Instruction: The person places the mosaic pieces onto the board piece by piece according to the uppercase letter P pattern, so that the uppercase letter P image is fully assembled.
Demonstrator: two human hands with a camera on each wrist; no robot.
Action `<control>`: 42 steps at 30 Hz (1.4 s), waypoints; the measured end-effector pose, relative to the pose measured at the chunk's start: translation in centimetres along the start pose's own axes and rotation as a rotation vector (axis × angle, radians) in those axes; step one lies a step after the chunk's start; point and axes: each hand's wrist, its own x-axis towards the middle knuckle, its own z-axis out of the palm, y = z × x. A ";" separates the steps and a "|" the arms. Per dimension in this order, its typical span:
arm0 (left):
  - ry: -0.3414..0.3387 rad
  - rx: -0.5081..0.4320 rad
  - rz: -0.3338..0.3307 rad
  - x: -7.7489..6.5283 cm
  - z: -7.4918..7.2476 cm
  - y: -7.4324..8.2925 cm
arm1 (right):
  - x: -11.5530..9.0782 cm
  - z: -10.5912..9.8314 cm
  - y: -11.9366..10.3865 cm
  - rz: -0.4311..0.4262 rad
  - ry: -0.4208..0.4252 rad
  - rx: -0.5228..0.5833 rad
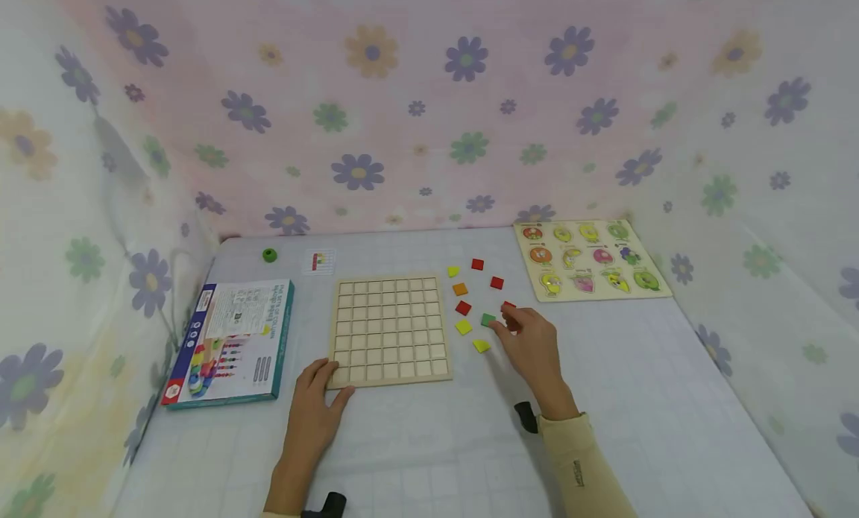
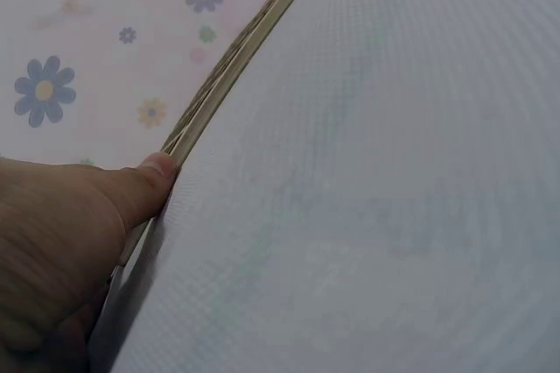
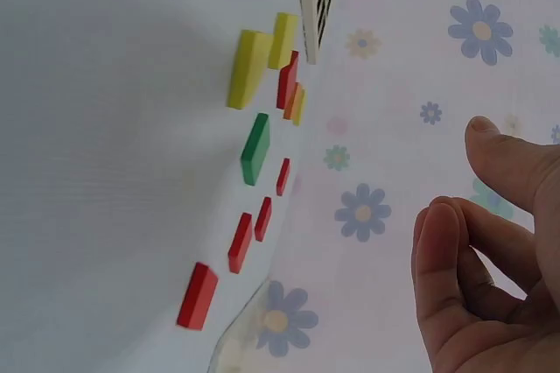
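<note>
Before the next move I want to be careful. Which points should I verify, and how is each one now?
1. Is the left hand at the wooden board? Ok: it touches the near left corner.
2. Is the right hand free? Ok: it holds nothing.
3. Is the green tile near the right hand? Ok: close to its thumb.
4. Is every red tile uncovered in the head view? Not ok: the right hand partly hides one.
5. Small card, exact pattern? Cannot tell: too small.
</note>
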 end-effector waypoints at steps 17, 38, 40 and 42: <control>-0.025 -0.008 -0.041 0.3 -0.3 0.1 | 1.5 0.5 -0.3 0.069 -0.182 0.037; -0.042 -0.014 -0.067 0.2 -0.2 0.4 | 0.1 1.5 2.8 0.097 -0.394 0.076; -0.035 -0.014 -0.063 0.1 -0.2 0.4 | 0.1 1.6 2.9 0.095 -0.404 0.060; -0.024 -0.011 -0.058 0.1 -0.2 0.4 | 0.1 1.6 3.0 0.095 -0.413 0.059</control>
